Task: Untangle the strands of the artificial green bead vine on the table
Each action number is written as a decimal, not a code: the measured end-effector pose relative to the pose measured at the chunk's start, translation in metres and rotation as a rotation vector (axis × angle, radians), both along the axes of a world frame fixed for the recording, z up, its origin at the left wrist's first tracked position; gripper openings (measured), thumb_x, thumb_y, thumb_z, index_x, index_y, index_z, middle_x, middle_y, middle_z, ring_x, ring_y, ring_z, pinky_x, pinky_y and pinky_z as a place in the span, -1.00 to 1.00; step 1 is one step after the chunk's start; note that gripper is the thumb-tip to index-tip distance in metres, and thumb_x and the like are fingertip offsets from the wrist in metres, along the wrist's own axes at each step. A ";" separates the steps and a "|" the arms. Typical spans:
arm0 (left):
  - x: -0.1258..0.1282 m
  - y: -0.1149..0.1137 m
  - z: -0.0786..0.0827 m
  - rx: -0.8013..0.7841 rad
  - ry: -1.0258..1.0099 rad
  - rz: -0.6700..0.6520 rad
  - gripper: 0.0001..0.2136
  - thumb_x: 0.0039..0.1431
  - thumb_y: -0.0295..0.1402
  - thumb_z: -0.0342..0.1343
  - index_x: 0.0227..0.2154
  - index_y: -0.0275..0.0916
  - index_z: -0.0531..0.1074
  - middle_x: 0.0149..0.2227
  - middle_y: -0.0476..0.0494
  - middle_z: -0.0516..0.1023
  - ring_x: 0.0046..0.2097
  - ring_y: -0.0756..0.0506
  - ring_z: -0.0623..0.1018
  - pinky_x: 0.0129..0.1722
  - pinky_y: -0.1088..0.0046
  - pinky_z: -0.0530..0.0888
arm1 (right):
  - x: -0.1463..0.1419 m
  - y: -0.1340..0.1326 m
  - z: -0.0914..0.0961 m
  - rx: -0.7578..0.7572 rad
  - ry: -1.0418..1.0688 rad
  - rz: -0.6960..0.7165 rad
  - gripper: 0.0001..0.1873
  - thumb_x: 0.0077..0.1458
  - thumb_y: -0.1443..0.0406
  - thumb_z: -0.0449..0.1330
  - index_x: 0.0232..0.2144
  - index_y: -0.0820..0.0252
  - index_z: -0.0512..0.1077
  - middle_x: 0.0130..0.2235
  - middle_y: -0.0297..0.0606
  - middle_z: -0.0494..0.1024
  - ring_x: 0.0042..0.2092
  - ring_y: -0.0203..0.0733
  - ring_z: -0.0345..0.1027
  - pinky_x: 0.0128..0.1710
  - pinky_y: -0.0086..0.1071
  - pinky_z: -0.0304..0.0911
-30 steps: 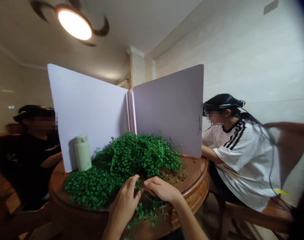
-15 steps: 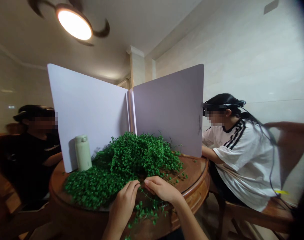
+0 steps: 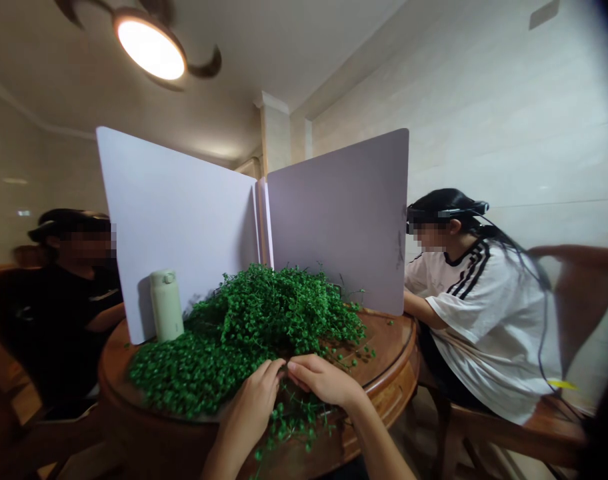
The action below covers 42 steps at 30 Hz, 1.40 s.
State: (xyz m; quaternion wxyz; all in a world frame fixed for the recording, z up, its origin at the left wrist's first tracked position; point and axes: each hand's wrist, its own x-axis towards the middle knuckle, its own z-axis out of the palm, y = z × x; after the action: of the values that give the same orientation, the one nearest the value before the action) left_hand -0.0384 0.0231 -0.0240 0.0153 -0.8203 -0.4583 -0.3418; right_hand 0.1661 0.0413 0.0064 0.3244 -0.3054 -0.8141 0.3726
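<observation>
Green beaded vines (image 3: 279,320) touching left hand (image 3: 251,400), right hand (image 3: 324,380)

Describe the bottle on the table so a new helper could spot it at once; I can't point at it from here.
Find the round wooden table, where two white panels stand in a V. Against the left panel, at the left edge of the heap of green beaded foliage, stands a pale green capped bottle, the only bottle in view, upright and clear of the greenery's top.

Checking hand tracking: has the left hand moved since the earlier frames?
Yes: the left hand has shifted slightly up the view and toward the right hand, judged against the bottle.
</observation>
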 end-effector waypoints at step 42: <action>-0.026 0.007 0.003 0.345 -0.501 0.210 -0.63 0.43 -0.19 -0.15 -0.21 -0.21 0.55 -0.34 -0.12 0.65 -0.35 -0.08 0.62 -0.29 0.45 0.52 | 0.003 -0.010 0.001 0.207 0.034 -0.156 -0.41 0.41 -0.11 -0.09 -0.45 0.20 0.27 -0.49 -0.40 0.22 -0.40 -0.31 0.08 -0.34 -0.42 0.03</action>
State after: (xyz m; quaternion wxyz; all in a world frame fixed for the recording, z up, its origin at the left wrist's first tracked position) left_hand -0.0639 0.0302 -0.0205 0.0758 -0.6441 -0.4653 -0.6024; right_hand 0.1692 0.0314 0.0069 0.3959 -0.3264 -0.8163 0.2653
